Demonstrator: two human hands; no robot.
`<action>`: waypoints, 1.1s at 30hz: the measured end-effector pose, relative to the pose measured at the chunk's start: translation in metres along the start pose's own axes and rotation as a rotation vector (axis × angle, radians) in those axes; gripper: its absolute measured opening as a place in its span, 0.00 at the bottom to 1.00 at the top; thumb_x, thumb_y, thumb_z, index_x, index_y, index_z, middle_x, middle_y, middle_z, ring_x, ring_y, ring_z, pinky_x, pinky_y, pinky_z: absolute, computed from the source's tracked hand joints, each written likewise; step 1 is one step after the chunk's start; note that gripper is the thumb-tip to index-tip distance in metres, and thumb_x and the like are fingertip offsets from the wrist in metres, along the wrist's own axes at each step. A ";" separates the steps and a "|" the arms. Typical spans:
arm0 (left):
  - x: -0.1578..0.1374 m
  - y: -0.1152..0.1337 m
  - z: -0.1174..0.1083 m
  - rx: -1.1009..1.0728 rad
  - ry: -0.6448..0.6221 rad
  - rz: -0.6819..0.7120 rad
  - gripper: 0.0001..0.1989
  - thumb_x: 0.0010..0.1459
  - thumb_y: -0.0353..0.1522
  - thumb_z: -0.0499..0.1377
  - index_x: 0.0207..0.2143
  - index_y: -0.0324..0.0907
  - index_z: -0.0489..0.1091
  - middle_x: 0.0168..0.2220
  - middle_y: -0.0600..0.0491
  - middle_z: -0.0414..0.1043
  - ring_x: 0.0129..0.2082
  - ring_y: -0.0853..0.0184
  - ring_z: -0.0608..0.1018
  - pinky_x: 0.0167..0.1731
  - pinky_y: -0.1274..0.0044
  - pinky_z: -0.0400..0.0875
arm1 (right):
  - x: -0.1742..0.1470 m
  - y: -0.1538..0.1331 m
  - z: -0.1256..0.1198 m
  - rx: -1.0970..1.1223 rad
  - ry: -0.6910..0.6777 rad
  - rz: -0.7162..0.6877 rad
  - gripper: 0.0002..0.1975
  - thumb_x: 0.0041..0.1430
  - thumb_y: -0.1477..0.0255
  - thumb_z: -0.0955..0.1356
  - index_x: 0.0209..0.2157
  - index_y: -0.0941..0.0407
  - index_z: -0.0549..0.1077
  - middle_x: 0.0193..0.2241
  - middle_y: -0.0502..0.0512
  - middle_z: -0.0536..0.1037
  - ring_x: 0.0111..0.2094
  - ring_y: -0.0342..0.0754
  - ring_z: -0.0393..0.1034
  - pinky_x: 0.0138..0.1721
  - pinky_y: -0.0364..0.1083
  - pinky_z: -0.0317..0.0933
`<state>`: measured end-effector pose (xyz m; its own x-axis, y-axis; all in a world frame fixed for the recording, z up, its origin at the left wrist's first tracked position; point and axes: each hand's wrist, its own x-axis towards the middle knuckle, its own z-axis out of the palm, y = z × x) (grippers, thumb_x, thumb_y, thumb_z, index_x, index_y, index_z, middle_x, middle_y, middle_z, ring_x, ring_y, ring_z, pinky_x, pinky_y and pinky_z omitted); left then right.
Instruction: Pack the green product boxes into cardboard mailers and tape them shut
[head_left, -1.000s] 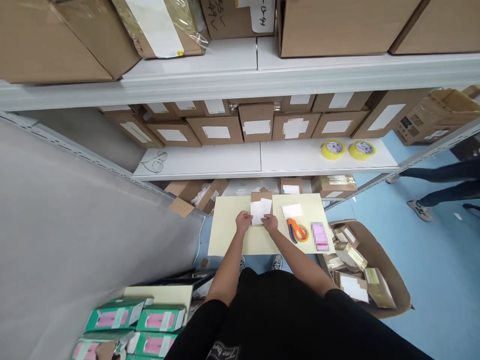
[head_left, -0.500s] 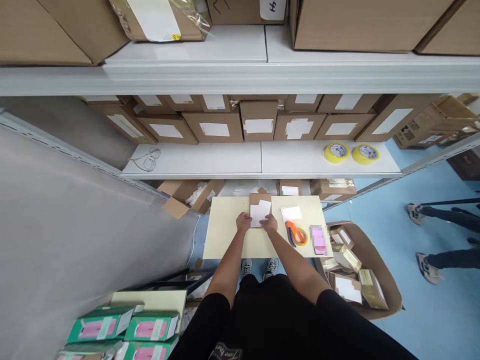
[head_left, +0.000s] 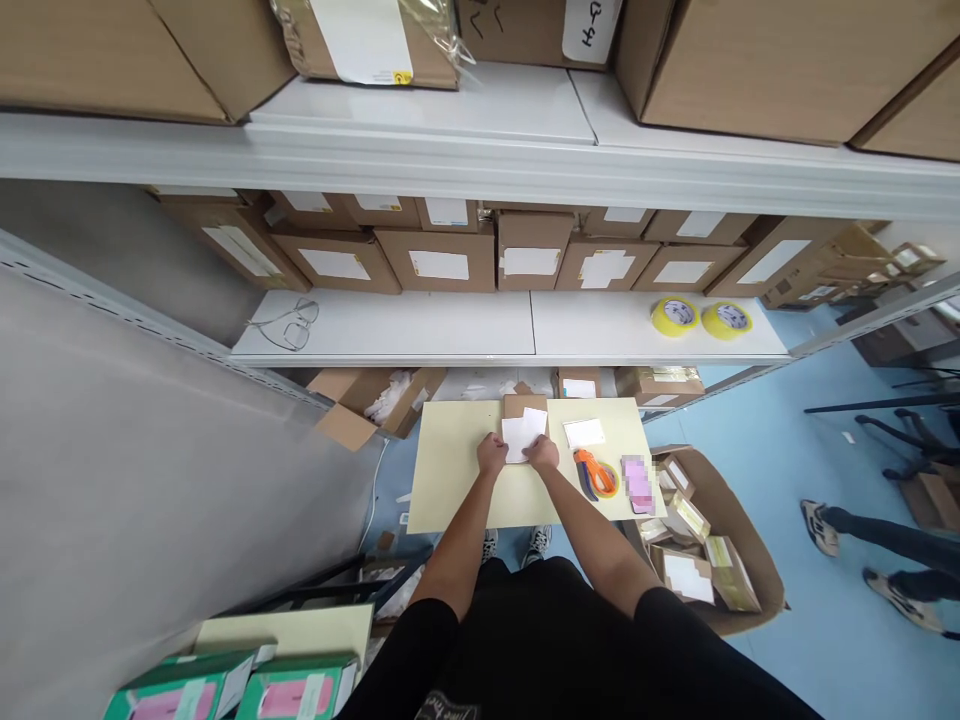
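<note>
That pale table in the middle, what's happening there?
A person stands at the pale table with both bare hands on white paper lying over a small brown cardboard box. The left hand is at the paper's left side, the right hand at its right. Farther right lie white slips and an orange tape dispenser.

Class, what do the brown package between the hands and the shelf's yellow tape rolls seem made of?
Brown package: probably cardboard, matte, judging by its plain tan, flat face.
Yellow tape rolls: likely plastic film, smooth and perhaps glossy, from their bright, even colour.
</note>
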<state>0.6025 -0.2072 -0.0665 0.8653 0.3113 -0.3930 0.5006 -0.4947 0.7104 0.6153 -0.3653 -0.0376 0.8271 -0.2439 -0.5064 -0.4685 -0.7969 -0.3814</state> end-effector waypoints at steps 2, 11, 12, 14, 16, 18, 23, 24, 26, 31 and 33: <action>0.001 0.000 -0.001 0.001 -0.014 0.015 0.06 0.53 0.24 0.62 0.31 0.44 0.73 0.33 0.55 0.80 0.36 0.68 0.81 0.39 0.80 0.70 | 0.000 0.000 0.001 -0.001 -0.005 0.010 0.08 0.53 0.68 0.77 0.32 0.54 0.77 0.36 0.57 0.85 0.37 0.49 0.80 0.31 0.41 0.63; -0.003 -0.003 0.003 0.025 -0.026 0.091 0.06 0.56 0.24 0.61 0.32 0.44 0.74 0.34 0.54 0.81 0.37 0.67 0.81 0.41 0.79 0.70 | -0.010 0.001 0.006 -0.016 0.045 0.036 0.08 0.56 0.67 0.77 0.33 0.54 0.78 0.35 0.55 0.85 0.37 0.48 0.80 0.31 0.41 0.62; -0.003 -0.003 0.002 0.045 -0.029 0.078 0.06 0.57 0.24 0.61 0.32 0.44 0.74 0.35 0.53 0.81 0.37 0.67 0.81 0.42 0.79 0.70 | -0.010 0.001 0.005 -0.027 0.040 0.036 0.08 0.56 0.66 0.77 0.34 0.54 0.78 0.36 0.55 0.85 0.37 0.48 0.80 0.31 0.41 0.62; -0.003 -0.001 -0.001 0.100 -0.034 0.033 0.04 0.58 0.26 0.62 0.34 0.44 0.74 0.36 0.52 0.81 0.39 0.65 0.82 0.42 0.78 0.70 | -0.011 -0.002 0.001 -0.063 0.022 0.034 0.10 0.57 0.66 0.77 0.37 0.55 0.79 0.37 0.57 0.85 0.38 0.49 0.81 0.32 0.41 0.63; -0.002 0.000 -0.006 0.158 -0.054 -0.029 0.03 0.59 0.30 0.64 0.37 0.44 0.74 0.38 0.50 0.82 0.41 0.62 0.82 0.42 0.76 0.70 | -0.011 -0.004 -0.005 -0.109 0.005 0.040 0.15 0.56 0.63 0.77 0.41 0.56 0.79 0.39 0.60 0.85 0.39 0.51 0.81 0.34 0.42 0.65; -0.003 0.003 -0.011 0.212 -0.079 -0.052 0.08 0.60 0.35 0.65 0.41 0.44 0.74 0.42 0.48 0.81 0.44 0.59 0.82 0.44 0.74 0.72 | -0.012 -0.004 -0.011 -0.151 -0.002 0.043 0.21 0.56 0.58 0.78 0.46 0.56 0.79 0.41 0.63 0.85 0.40 0.53 0.81 0.36 0.43 0.67; -0.007 0.005 -0.006 0.276 -0.142 0.346 0.21 0.65 0.29 0.56 0.59 0.43 0.71 0.64 0.41 0.70 0.66 0.56 0.69 0.64 0.69 0.63 | -0.037 0.010 0.001 -0.204 0.055 -0.154 0.26 0.65 0.63 0.71 0.62 0.54 0.71 0.44 0.64 0.85 0.47 0.55 0.81 0.48 0.47 0.68; -0.009 0.003 -0.002 0.279 -0.189 0.399 0.24 0.65 0.29 0.55 0.64 0.43 0.68 0.69 0.42 0.64 0.70 0.55 0.64 0.67 0.68 0.60 | -0.045 0.016 0.009 -0.214 0.053 -0.199 0.27 0.66 0.66 0.69 0.65 0.53 0.69 0.44 0.64 0.85 0.48 0.55 0.80 0.49 0.47 0.68; -0.011 -0.002 0.005 0.284 -0.293 0.413 0.32 0.65 0.32 0.56 0.71 0.44 0.60 0.75 0.45 0.51 0.74 0.52 0.56 0.68 0.66 0.59 | -0.063 0.029 0.026 -0.246 0.012 -0.240 0.32 0.65 0.71 0.67 0.70 0.54 0.62 0.42 0.64 0.85 0.47 0.55 0.81 0.51 0.48 0.68; -0.011 -0.021 0.012 0.229 -0.355 0.390 0.36 0.68 0.40 0.54 0.76 0.48 0.49 0.78 0.49 0.38 0.77 0.51 0.48 0.68 0.64 0.61 | -0.082 0.051 0.042 -0.236 -0.061 -0.214 0.36 0.63 0.73 0.66 0.72 0.54 0.60 0.40 0.63 0.84 0.46 0.57 0.80 0.52 0.50 0.67; -0.011 -0.025 0.011 0.214 -0.342 0.400 0.36 0.68 0.40 0.54 0.76 0.48 0.49 0.78 0.49 0.39 0.77 0.51 0.47 0.69 0.63 0.59 | -0.076 0.054 0.034 -0.164 0.040 -0.205 0.32 0.66 0.72 0.64 0.71 0.53 0.63 0.46 0.63 0.83 0.50 0.56 0.77 0.56 0.50 0.66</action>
<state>0.5811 -0.2075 -0.0862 0.9303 -0.1969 -0.3094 0.0954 -0.6846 0.7226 0.5169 -0.3708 -0.0458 0.9129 -0.0871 -0.3988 -0.2357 -0.9102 -0.3406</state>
